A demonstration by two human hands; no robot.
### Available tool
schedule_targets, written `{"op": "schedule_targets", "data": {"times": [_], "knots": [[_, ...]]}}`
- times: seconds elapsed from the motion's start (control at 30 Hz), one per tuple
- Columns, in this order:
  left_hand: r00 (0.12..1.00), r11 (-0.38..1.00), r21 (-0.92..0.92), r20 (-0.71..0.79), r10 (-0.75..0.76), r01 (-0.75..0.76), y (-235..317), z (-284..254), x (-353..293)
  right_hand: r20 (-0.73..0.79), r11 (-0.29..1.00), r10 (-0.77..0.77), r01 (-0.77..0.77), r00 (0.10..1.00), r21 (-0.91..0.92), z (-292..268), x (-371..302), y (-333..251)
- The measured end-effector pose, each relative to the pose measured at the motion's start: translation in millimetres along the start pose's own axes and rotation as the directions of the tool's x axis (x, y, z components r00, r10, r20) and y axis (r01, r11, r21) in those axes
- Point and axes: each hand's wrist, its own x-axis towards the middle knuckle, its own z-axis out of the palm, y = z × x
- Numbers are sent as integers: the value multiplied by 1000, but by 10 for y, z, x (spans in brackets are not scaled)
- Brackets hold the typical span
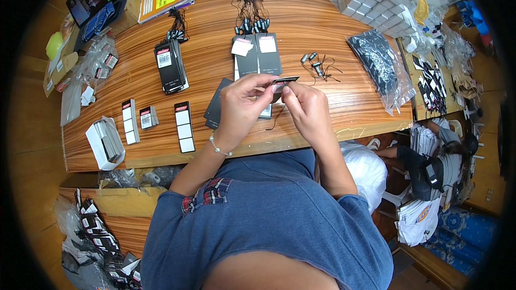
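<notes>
Over the front of the table, my left hand (pixel 246 104) and my right hand (pixel 309 108) meet, both closed on a small dark tag (pixel 285 80) held nearly edge-on. A thin black cord dangles below it. Partly hidden behind my left wrist lie dark grey tags (pixel 215 102). Beyond my hands stand two stacks of dark grey hang tags (pixel 269 56), with bundled black cords (pixel 251 15) at their far ends. Loose cords with small fasteners (pixel 318 67) lie just past my right hand.
To the left are another tag stack (pixel 170 67), label strips (pixel 184 127), a small label stack (pixel 149 117) and a white box of cards (pixel 106 142). At the right lie a plastic-wrapped black packet (pixel 379 67) and small white boxes (pixel 371 2). Another person (pixel 443 158) sits lower right.
</notes>
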Motion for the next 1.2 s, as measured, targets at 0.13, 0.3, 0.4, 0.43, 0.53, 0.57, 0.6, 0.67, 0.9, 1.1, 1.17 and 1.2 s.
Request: {"op": "schedule_targets", "data": {"times": [0.13, 0.3, 0.4, 0.43, 0.53, 0.57, 0.6, 0.67, 0.9, 1.1, 1.17, 1.2], "knots": [[1000, 1000, 8, 4, 3, -3, 7, -2, -1, 63, 983, 98, -106, 993, 151, 1, -14, 57], [1000, 1000, -17, 8, -15, 15, 25, 1, 0, 96, 978, 125, -139, 988, 154, -24, 3, 75], [998, 1000, 12, 56, -13, 13, 22, -17, 16, 78, 996, 87, -89, 993, 27, -42, 13, 49], [997, 999, 20, 71, -28, 27, 15, -27, 13, 66, 998, 57, -56, 996, -22, -53, 17, 28], [994, 997, 71, 105, -32, 25, 17, -44, 10, 62, 999, 11, -8, 998, -40, -47, 17, 59], [994, 994, 105, 107, -6, -5, 50, -50, 17, 66, 1000, 2, -1, 998, -24, -37, 13, 92], [994, 990, 139, 109, 20, -36, 68, -54, 19, 88, 985, 51, -65, 995, 162, -21, 3, 132], [983, 965, 209, 131, 132, -158, 64, -30, 0, 157, 841, 131, -193, 979, 505, 29, -26, 230], [946, 878, 352, 132, 297, -325, 92, -40, 25, -9, 646, 193, -120, 981, 754, 231, -60, 299], [992, 981, 155, 71, 105, -115, 52, 8, -5, -333, 879, 32, 131, 943, 458, 199, -83, 282], [995, 989, 125, 81, 66, -76, 74, 18, 1, -341, 913, -68, 196, 938, 359, 182, -81, 256], [995, 992, 111, 87, 45, -54, 80, 21, -1, -341, 923, -116, 228, 933, 309, 178, -84, 240]]}}
